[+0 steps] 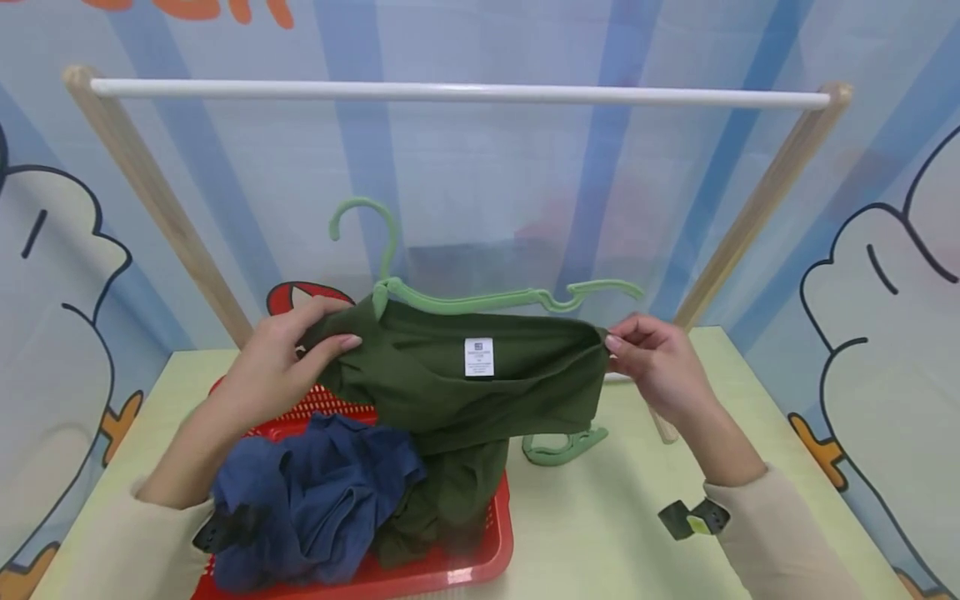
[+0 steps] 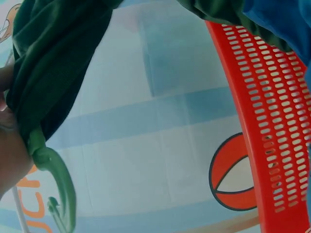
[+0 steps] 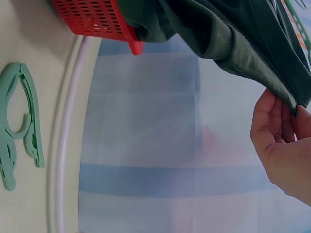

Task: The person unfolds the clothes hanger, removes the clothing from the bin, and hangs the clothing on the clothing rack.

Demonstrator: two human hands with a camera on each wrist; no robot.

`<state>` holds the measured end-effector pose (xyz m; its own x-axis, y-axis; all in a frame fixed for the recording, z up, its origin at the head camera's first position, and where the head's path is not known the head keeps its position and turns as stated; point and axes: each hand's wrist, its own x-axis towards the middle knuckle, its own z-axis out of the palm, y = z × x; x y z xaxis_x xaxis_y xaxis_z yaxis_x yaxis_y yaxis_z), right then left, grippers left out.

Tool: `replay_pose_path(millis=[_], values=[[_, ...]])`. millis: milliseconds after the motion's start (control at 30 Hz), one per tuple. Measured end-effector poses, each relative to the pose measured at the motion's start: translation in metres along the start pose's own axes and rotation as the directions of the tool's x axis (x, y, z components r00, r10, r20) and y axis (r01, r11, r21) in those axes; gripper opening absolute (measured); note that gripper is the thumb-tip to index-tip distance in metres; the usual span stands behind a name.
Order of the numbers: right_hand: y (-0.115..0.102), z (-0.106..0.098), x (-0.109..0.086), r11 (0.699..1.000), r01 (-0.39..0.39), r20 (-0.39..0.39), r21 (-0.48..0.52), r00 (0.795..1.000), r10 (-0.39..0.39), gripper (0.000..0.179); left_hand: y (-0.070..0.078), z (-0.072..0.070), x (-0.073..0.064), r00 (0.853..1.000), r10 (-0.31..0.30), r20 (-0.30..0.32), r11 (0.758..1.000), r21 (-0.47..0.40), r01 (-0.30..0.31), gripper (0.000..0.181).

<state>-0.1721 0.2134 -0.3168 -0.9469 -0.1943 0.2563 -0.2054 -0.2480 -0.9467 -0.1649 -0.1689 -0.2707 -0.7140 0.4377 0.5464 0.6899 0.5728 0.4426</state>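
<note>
A dark green shirt (image 1: 427,404) is stretched between both hands above the basket, its white neck label (image 1: 478,357) facing me. My left hand (image 1: 273,362) grips the cloth at the left shoulder, thumb in front. The right hand (image 1: 663,367) pinches the neckline's right edge, seen closer in the right wrist view. A light green hanger (image 1: 465,303) stands in the neckline's left end, its hook up; its right arm lies outside, above the collar's back edge. Cloth hides the hanger's left arm, so I cannot tell whether the left hand holds it too.
Beneath the shirt, a red perforated basket (image 1: 501,533) holds blue clothing (image 1: 322,492). A folded green hanger (image 1: 558,450) lies on the table (image 1: 592,525) to its right. Behind stands a wooden-legged rack with a white rail (image 1: 465,93).
</note>
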Motion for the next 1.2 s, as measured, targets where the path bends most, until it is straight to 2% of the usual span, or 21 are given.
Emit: replay_pose_path(millis=[233,667,867,1067,1200], values=[[-0.008,-0.01,-0.004,1.0,0.01,0.02,-0.01,1.0,-0.01,0.022,-0.006,0.002,-0.011,0.995,0.09,-0.046,0.996,-0.008,-0.09,0.03],[-0.013,-0.019,-0.01,0.994,0.09,0.118,-0.06,0.99,-0.083,0.025,-0.014,-0.003,-0.022,0.987,0.153,-0.056,0.988,0.013,-0.152,0.032],[-0.015,-0.019,-0.01,0.994,0.101,0.143,-0.051,0.985,-0.093,0.022,-0.015,-0.004,-0.026,0.993,0.103,-0.059,0.994,-0.015,-0.104,0.033],[-0.014,-0.018,-0.012,0.996,0.086,0.171,-0.008,0.982,-0.083,0.021,-0.012,-0.002,-0.03,0.999,0.025,-0.027,0.998,-0.065,-0.026,0.034],[-0.014,-0.018,-0.014,0.994,0.105,0.179,0.01,0.978,-0.105,0.02,-0.013,-0.001,-0.032,1.0,-0.001,-0.025,0.998,-0.06,-0.001,0.034]])
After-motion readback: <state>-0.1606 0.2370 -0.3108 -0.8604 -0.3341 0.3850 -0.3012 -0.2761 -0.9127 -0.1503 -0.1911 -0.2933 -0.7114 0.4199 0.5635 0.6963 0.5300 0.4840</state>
